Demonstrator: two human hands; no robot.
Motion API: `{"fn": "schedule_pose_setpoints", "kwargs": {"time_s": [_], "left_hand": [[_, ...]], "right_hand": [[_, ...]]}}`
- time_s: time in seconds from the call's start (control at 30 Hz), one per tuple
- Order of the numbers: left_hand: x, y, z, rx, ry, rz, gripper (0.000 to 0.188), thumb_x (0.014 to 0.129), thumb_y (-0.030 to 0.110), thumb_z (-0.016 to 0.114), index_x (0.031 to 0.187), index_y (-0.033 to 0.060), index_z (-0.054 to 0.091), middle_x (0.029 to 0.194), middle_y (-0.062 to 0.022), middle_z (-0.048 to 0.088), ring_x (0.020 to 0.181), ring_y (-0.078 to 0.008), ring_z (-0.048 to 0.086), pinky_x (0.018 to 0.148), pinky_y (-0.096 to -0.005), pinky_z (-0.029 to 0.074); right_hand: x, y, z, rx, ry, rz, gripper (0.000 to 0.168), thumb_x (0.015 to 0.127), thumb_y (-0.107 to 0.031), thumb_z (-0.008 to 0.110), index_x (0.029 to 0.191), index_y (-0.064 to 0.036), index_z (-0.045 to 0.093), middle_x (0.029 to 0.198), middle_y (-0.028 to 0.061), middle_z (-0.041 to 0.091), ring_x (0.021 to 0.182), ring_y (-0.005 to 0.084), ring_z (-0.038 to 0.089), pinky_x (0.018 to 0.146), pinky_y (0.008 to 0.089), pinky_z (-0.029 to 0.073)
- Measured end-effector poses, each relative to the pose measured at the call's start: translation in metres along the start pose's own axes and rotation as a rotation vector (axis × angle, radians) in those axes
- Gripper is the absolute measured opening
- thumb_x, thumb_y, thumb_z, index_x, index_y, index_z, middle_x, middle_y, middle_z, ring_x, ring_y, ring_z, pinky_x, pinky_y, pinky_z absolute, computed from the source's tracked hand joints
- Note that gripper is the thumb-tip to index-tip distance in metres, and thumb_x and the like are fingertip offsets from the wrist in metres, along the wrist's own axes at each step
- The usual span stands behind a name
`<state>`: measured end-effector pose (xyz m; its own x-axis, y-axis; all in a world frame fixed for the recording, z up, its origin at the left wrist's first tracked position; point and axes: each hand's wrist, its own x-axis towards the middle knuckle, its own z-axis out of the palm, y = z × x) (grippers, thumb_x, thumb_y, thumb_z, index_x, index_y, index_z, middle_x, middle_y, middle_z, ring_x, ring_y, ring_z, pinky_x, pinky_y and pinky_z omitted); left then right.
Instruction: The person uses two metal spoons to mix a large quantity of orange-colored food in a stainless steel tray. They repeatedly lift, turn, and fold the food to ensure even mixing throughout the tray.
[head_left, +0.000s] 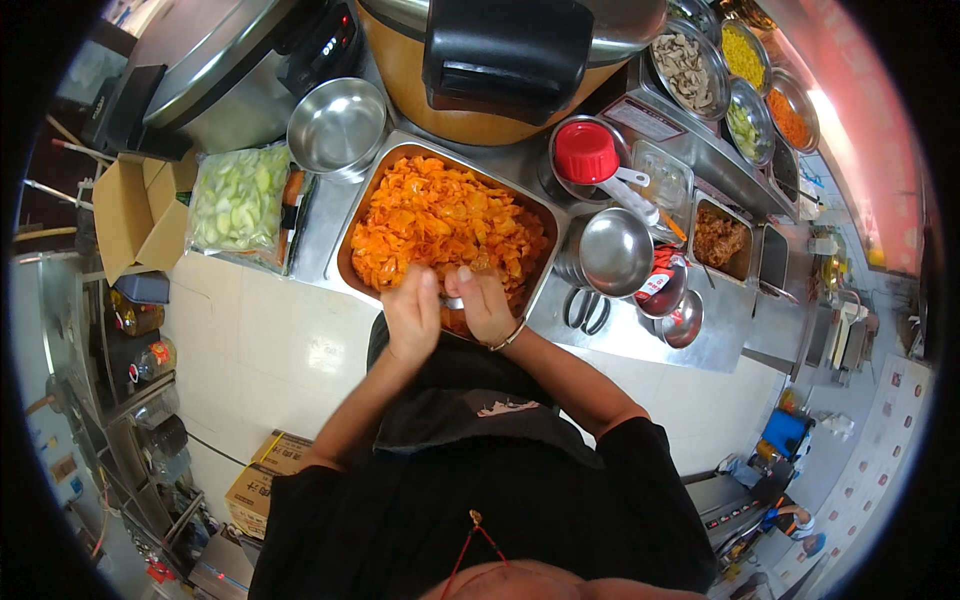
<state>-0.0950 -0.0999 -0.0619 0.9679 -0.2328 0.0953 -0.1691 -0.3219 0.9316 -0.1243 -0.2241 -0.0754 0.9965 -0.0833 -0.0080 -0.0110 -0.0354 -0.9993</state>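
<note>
Sliced orange-coloured food (442, 217), glossy and wet-looking, fills much of a deep rectangular metal pan (556, 281). Over the pan's near side, my left hand (411, 311) and my right hand (484, 304) are close together, thumbs uppermost and fingers curled. A small pale, shiny object (454, 303) shows between them, and both hands seem to grip it; its kind cannot be told. My right wrist wears a bangle (510, 335). The fingertips are partly hidden and slightly blurred.
An empty metal bowl (337, 126) and a bag of sliced green vegetables (238, 199) lie left. Large cookers (510, 75) stand behind. At right are stacked metal bowls (616, 251), scissors (587, 311) and a red-lidded container (586, 153). Far off at lower right is a person (799, 521).
</note>
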Motion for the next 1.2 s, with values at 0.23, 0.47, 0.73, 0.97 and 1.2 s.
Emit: {"fn": "schedule_pose_setpoints", "kwargs": {"time_s": [0.23, 0.47, 0.73, 0.97, 1.2], "left_hand": [[0.045, 0.037, -0.017, -0.163, 0.041, 0.154, 0.027, 0.096, 0.021, 0.045, 0.078, 0.0015, 0.051, 0.06, -0.0033, 0.048, 0.052, -0.0112, 0.044, 0.049, -0.0264, 0.036], [-0.009, 0.017, -0.033, -0.363, -0.102, 0.098, 0.042, 0.098, 0.031, 0.034, 0.071, 0.0016, 0.047, 0.064, -0.0068, 0.049, 0.056, -0.0161, 0.048, 0.052, -0.0288, 0.038], [-0.036, -0.039, -0.004, -0.171, -0.112, 0.074, 0.032, 0.093, 0.015, 0.037, 0.066, 0.0014, 0.048, 0.057, -0.0105, 0.048, 0.048, -0.0226, 0.05, 0.049, -0.0305, 0.039], [-0.032, 0.015, 0.027, -0.013, -0.257, 0.169, 0.014, 0.091, 0.009, 0.047, 0.08, 0.0015, 0.052, 0.057, -0.015, 0.05, 0.05, -0.0321, 0.055, 0.049, -0.0382, 0.044], [0.012, 0.007, 0.014, -0.172, -0.166, 0.023, 0.028, 0.097, 0.021, 0.04, 0.078, 0.0028, 0.049, 0.058, -0.0058, 0.045, 0.051, -0.0137, 0.045, 0.048, -0.0294, 0.037]], "right_hand": [[0.027, -0.06, -0.051, 0.019, 0.013, 0.13, 0.05, 0.099, -0.037, 0.031, 0.065, -0.004, 0.047, 0.056, 0.003, 0.043, 0.053, 0.0123, 0.04, 0.052, 0.0281, 0.034], [-0.035, -0.03, -0.079, 0.357, 0.074, 0.057, 0.057, 0.098, -0.041, 0.027, 0.058, -0.003, 0.043, 0.056, 0.0043, 0.044, 0.052, 0.014, 0.04, 0.051, 0.0291, 0.033], [-0.062, 0.019, -0.061, 0.002, 0.024, 0.038, 0.049, 0.098, -0.032, 0.028, 0.062, -0.001, 0.042, 0.055, 0.0086, 0.04, 0.051, 0.0214, 0.042, 0.052, 0.033, 0.033], [-0.047, -0.003, -0.04, -0.188, 0.032, -0.08, 0.038, 0.095, -0.019, 0.036, 0.063, -0.001, 0.048, 0.052, 0.0146, 0.046, 0.048, 0.0325, 0.05, 0.049, 0.0367, 0.039], [-0.014, -0.019, -0.058, 0.017, 0.194, 0.087, 0.049, 0.097, -0.032, 0.034, 0.06, -0.002, 0.045, 0.053, 0.0068, 0.044, 0.049, 0.0179, 0.043, 0.049, 0.0319, 0.035]]}}
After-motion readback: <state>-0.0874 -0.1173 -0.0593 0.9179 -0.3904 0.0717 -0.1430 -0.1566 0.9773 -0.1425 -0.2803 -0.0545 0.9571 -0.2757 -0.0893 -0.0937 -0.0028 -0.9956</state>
